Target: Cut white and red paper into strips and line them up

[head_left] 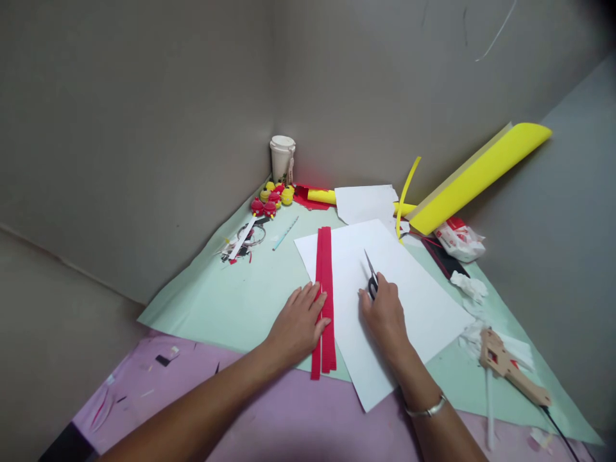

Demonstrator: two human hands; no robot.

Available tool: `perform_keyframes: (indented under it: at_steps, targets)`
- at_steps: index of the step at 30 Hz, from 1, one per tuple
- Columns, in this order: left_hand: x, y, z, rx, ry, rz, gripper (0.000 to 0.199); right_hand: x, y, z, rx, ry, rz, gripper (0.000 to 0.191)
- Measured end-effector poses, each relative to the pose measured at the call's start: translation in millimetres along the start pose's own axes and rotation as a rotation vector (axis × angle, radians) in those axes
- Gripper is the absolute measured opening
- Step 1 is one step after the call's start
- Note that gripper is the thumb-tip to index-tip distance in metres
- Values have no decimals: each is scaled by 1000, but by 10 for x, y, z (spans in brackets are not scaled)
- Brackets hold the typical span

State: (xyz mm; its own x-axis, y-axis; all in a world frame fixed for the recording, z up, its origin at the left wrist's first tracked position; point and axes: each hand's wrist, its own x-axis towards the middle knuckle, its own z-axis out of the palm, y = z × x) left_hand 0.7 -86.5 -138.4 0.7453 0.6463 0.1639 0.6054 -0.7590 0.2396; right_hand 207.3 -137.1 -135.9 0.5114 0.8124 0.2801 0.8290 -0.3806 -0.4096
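My left hand (299,321) lies flat on red ribbed strips (327,263), fingers stretched out and spread a little. The strips run lengthwise away from me, side by side, with a narrow gap between them near my fingers. Beneath them is a large white sheet (404,308), set at an angle. Over that sheet my right hand (385,308) is closed around the black handles of a pair of scissors (369,273). Their blades point away from me and look nearly together.
A glue gun (513,369) lies at the right on the pale green sheet (231,301). Small red and yellow balls (272,199) cluster before a white cup (282,157). A pencil (285,233), paper scraps (243,240), a yellow roll (481,176) and a tissue pack (459,239) lie around.
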Motion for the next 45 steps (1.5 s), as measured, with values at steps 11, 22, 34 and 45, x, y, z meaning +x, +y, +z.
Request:
perform_keyframes:
  at_steps: [11, 22, 34, 45]
  targets:
    - [5, -5, 26, -12, 6, -8, 48, -64, 5, 8, -299, 28, -216, 30]
    - [29, -18, 30, -9, 0, -15, 49, 248, -289, 118, 133, -221, -619, 40]
    - [135, -50, -2, -15, -72, -14, 53, 243, -236, 431, 173, -212, -639, 41]
    - [-42, -52, -148, -177, -47, 40, 58, 264, -191, 452, 124, -179, -673, 40]
